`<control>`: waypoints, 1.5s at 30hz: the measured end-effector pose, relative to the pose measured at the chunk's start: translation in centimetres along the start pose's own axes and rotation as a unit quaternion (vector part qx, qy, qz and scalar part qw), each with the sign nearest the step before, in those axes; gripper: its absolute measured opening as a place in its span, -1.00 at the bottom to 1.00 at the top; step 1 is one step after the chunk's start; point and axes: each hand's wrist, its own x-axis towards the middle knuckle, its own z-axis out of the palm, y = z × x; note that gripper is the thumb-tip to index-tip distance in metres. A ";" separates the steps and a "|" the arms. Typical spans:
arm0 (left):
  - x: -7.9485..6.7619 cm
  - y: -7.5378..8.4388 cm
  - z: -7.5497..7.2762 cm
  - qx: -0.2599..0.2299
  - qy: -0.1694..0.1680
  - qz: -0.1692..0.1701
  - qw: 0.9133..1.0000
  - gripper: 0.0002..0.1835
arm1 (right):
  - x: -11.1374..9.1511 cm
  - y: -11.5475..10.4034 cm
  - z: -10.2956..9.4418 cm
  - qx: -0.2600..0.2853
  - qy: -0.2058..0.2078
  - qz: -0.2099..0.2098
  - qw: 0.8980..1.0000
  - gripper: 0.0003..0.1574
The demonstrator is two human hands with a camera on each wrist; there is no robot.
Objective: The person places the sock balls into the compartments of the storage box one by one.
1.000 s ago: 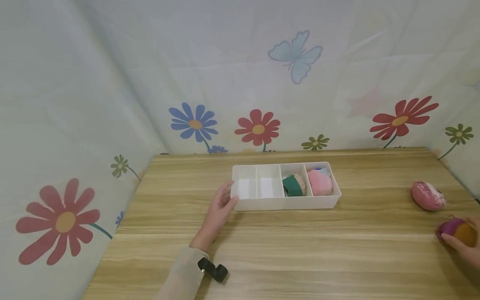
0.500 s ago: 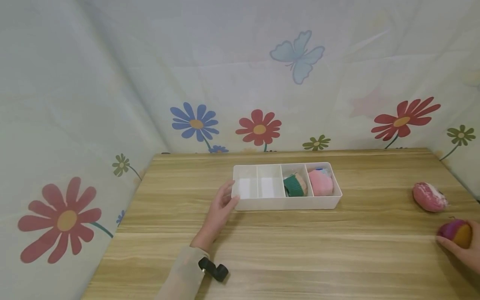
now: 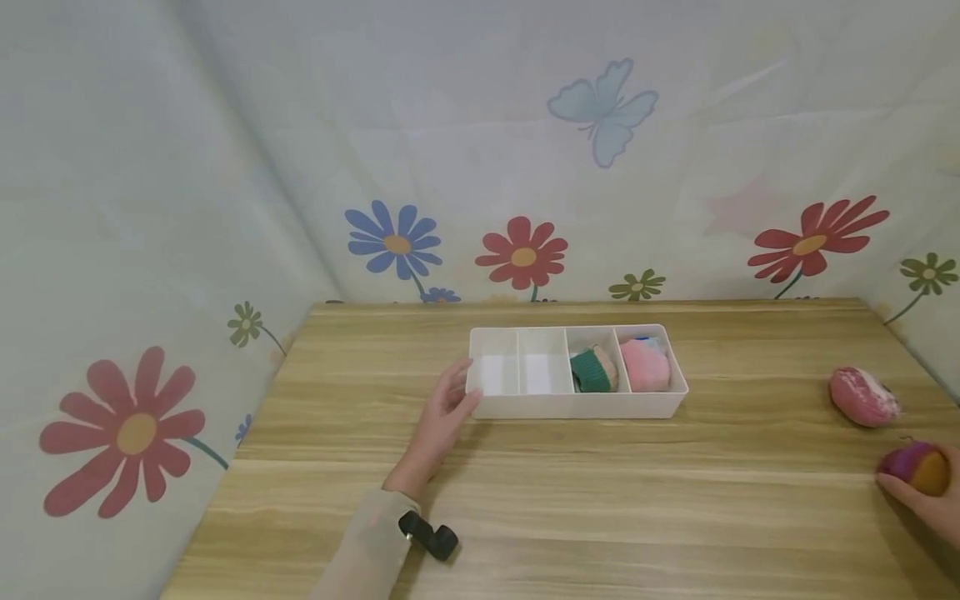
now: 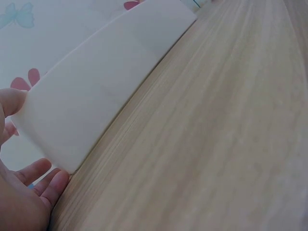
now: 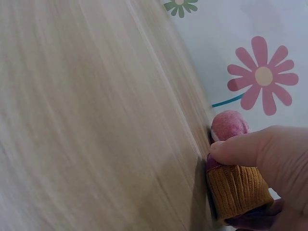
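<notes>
Right hand [image 3: 926, 496] at the lower right edge of the head view, fingers and thumb curled round a rolled sock bundle [image 3: 915, 467] — purple and orange, ribbed orange end showing in the right wrist view [image 5: 238, 192]. Whether it is still resting on the wooden table [image 3: 600, 500] or just lifted, I cannot tell; the wrist view is motion-blurred.

Left hand [image 3: 442, 417] at centre frame, fingers relaxed and nearly straight, pressed flat against the left end of the white divided tray [image 3: 577, 406]. Left wrist view shows fingertips [image 4: 45, 180] at the tray's bottom corner and the thumb at its upper edge — bracing it, not gripping.

Tray has four compartments. The two on the left hold only what looks like white labels on the floor. Third holds a green and tan sock roll [image 3: 592, 371], the rightmost a pink sock roll [image 3: 645, 367].

Another pink and white sock roll [image 3: 862, 396] lies on the table just above the held bundle in frame, well apart from the tray.

Risks, as I judge them:
- Bundle is soft and rolled; a loose grip could let it unroll in the hand.
- Tray looks light. The left hand only pushes on one end, so a bump from the right would slide or skew it.
- The pink and white roll sits close to the right hand — easy to knock toward the table's right edge.
</notes>
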 end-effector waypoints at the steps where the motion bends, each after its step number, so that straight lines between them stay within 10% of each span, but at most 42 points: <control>1: 0.0 0.0 0.0 0.000 0.000 0.000 1.000 -0.42 | 0.1 0.0 0.0 0.003 0.004 0.002 1.000 -0.12; 18: 0.0 0.0 -0.1 0.000 0.001 0.000 1.000 -0.45 | 0.3 -1.1 0.1 0.040 0.058 0.050 0.996 -0.19; 37: -0.1 -0.2 -0.2 -0.003 -0.002 -0.001 1.000 -0.41 | 0.6 -5.3 -1.2 0.047 0.075 -0.115 0.989 -0.29; 45: 0.0 -0.2 -0.1 -0.007 0.004 -0.002 1.000 -0.42 | 1.3 -7.3 -1.9 -0.030 0.036 -0.129 0.991 -0.16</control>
